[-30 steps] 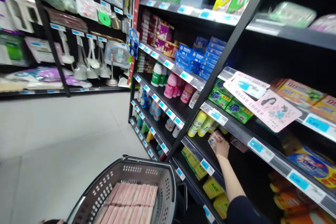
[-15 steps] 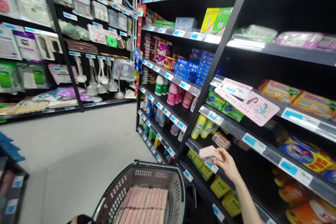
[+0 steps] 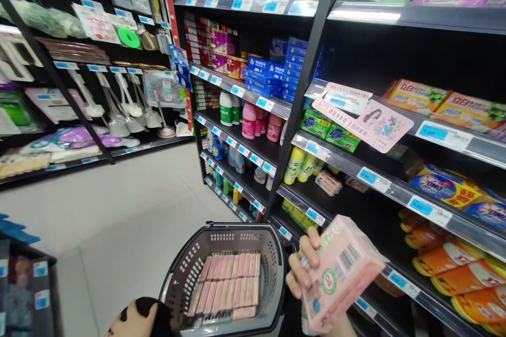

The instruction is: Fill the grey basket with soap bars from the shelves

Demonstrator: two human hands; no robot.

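My right hand [image 3: 303, 266] is closed around a pink wrapped pack of soap [image 3: 342, 274], held up close to the camera and tilted. A barcode and a green round mark show on it; the fingers curl over its left side and the thumb is hidden. To the left and lower down is a grey shopping basket [image 3: 279, 274] with a dark rim. Inside stand similar pink packs [image 3: 227, 295] in rows, with one lying across at the near end. My left hand does not show clearly anywhere.
A tan-and-black shape [image 3: 136, 318] at the bottom edge is unclear. Shelves [image 3: 308, 142] along the right hold bottles, boxes and several orange packs [image 3: 466, 274]. More pink packs [image 3: 328, 182] lie on a lower shelf. Pale floor [image 3: 130, 210] runs to racks of household goods at the left.
My right hand has brought the pink pack from beside the lower shelf toward the camera and turned it so its barcode side shows. The view has shifted down and closer to the shelves.
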